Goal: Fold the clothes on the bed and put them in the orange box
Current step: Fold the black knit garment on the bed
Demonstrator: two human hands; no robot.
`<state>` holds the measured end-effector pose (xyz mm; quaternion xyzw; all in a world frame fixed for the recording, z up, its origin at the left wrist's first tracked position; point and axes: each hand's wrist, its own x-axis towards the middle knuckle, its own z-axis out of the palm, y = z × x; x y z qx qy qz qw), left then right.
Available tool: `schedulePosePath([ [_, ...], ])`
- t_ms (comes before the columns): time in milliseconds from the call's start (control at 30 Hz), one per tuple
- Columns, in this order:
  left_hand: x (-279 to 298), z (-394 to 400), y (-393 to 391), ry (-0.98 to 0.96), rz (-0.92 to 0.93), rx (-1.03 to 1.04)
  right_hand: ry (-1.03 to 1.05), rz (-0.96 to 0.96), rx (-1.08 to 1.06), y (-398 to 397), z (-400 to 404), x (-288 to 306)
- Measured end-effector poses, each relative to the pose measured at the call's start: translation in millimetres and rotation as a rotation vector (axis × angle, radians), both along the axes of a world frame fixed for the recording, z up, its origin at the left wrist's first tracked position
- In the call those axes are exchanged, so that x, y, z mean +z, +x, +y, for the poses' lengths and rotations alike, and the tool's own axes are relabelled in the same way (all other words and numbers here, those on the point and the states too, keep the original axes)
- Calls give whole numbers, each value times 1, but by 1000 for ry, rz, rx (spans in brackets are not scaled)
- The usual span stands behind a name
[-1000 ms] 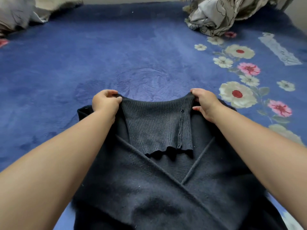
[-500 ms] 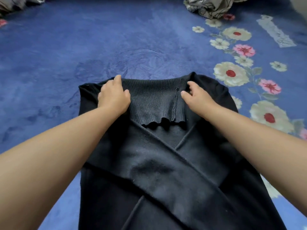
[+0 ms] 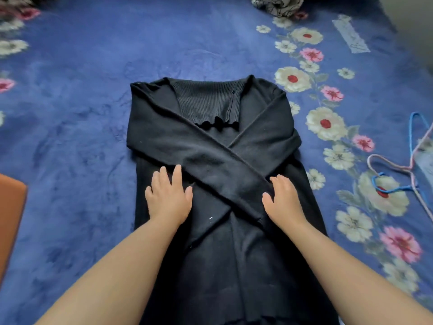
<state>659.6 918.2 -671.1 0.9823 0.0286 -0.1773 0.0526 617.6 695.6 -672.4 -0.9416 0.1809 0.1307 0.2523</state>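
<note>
A black knit garment (image 3: pixel 210 141) lies flat on the blue flowered bed cover (image 3: pixel 82 102), its ribbed collar folded down at the far end and its two sleeves crossed over the body. My left hand (image 3: pixel 168 198) rests palm down on the left side of the garment, below the crossed sleeves, fingers straight. My right hand (image 3: pixel 282 200) lies flat on the right side, beside the end of a sleeve. A corner of the orange box (image 3: pixel 10 214) shows at the left edge.
A crumpled patterned cloth (image 3: pixel 278 4) lies at the far end of the bed. Blue and pink clothes hangers (image 3: pixel 398 170) lie on the cover at the right. The bed's right edge runs past the top right corner.
Both hands let go of the ribbed collar and slid toward me down the garment; they now press flat on its middle. The view has pulled back, showing the hangers and the orange box.
</note>
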Motion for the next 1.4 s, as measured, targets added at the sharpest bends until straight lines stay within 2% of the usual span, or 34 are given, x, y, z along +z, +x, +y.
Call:
schedulePosePath([
  [133,5,7,-46,-39,140,321,-157,133,-105,-56,-24,4],
  [233,11,18,-72,-92,204,523,-111,214,-258,-92,-34,11],
  [367,14,33,-90,-226,244,690,-23,324,-403,-117,-45,11],
  [433,7,41,-92,-301,266,679,-5,347,-380,-122,-47,10],
  [500,8,46,-96,-324,278,576,-9,354,-343,-127,-48,11],
  [600,16,51,-102,-238,332,444,-31,483,-219,-136,-51,17],
  [700,26,56,-105,-175,393,470,-47,546,-178,-136,-58,20],
  [733,27,59,-107,-230,431,520,-30,535,-189,-136,-61,22],
  [833,27,67,-126,-633,604,797,88,456,-269,-138,-65,24],
  [900,28,71,-138,-753,663,874,187,403,-331,-145,-68,20],
  [1033,34,71,-139,-988,563,1050,643,223,-598,-147,-74,23],
  [1133,41,67,-125,-1055,425,1081,902,119,-728,-128,-80,38],
  [1167,45,65,-118,-1020,383,1062,906,145,-720,-121,-80,44],
  [1200,45,63,-113,-902,337,1004,824,212,-663,-116,-80,49],
  [1300,51,53,-94,-225,349,542,281,496,-226,-96,-79,55],
  [1367,62,37,-83,48,396,315,-15,561,98,-80,-80,54],
  [1400,67,27,-76,110,396,274,-81,553,164,-71,-81,53],
])
